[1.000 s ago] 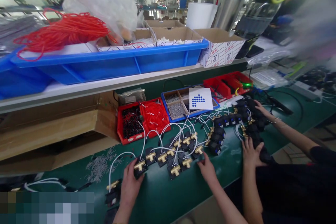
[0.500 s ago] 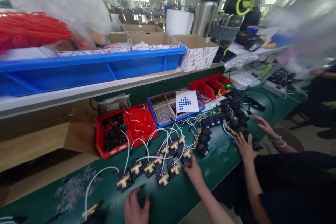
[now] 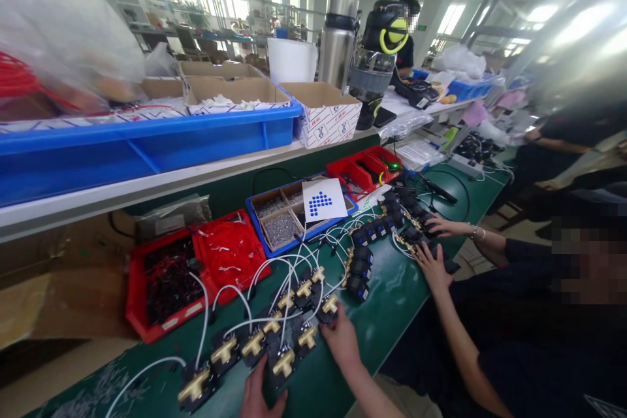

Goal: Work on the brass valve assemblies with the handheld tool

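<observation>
My left hand (image 3: 262, 393) is at the bottom, fingers and thumb apart, beside the near end of a group of black valve bodies with brass tee fittings. Its fingertips reach close to a brass-topped valve (image 3: 283, 364). My right hand (image 3: 343, 339) is at the right side of the group, thumb and forefinger spread against the edge of another valve (image 3: 329, 307); whether it grips is hard to see. White tubes (image 3: 289, 264) arch from the valves. At the left front sits one more brass-topped valve (image 3: 196, 388).
A co-worker's hands (image 3: 434, 266) rest on black valves at the right. Behind are red bins (image 3: 230, 245), a blue divided tray (image 3: 269, 249) with a dotted white card (image 3: 321, 199), and a row of black valves (image 3: 360, 271). Clipped grey bits (image 3: 98, 392) lie at left. A shelf (image 3: 235, 155) overhangs.
The view has swung right, so the bench things sit further left. My left hand has moved in nearer to the valves; my right hand stays by the same valve, now against its edge.
</observation>
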Demonstrator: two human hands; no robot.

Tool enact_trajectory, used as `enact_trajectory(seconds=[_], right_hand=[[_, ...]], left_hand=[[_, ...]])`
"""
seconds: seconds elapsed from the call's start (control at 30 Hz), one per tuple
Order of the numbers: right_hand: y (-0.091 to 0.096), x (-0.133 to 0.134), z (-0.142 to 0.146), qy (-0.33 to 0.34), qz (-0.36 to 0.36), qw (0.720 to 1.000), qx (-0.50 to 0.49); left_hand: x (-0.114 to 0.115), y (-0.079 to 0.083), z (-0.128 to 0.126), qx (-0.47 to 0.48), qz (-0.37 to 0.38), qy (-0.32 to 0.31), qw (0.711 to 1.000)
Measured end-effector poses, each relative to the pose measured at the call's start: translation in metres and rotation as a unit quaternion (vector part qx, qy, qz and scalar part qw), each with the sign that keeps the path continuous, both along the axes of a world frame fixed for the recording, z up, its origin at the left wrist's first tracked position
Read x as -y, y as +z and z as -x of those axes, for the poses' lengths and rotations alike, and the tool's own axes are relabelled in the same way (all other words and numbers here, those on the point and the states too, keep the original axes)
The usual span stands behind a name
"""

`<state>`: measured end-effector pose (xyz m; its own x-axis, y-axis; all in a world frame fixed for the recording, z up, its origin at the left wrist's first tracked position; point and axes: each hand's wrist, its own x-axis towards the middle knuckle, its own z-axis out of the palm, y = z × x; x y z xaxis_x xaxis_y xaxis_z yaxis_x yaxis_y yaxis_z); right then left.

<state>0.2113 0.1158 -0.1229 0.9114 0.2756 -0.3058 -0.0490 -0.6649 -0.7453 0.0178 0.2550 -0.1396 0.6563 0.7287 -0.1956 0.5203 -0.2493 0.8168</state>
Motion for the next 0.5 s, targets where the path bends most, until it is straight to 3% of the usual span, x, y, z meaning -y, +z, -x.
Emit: enact_trajectory(seconds=[0.2,0.5], right_hand=[[-0.003,0.007,0.003,0.009,-0.006,1.0,-0.007],[-0.006,0.013,0.008,0.021,-0.023,0.999,-0.007]], left_hand=[[0.0,0.011,-0.013,-0.001,0.011,-0.007,1.0],[0.006,0.008,-0.018,-0.016,0.006,0.014,1.0]])
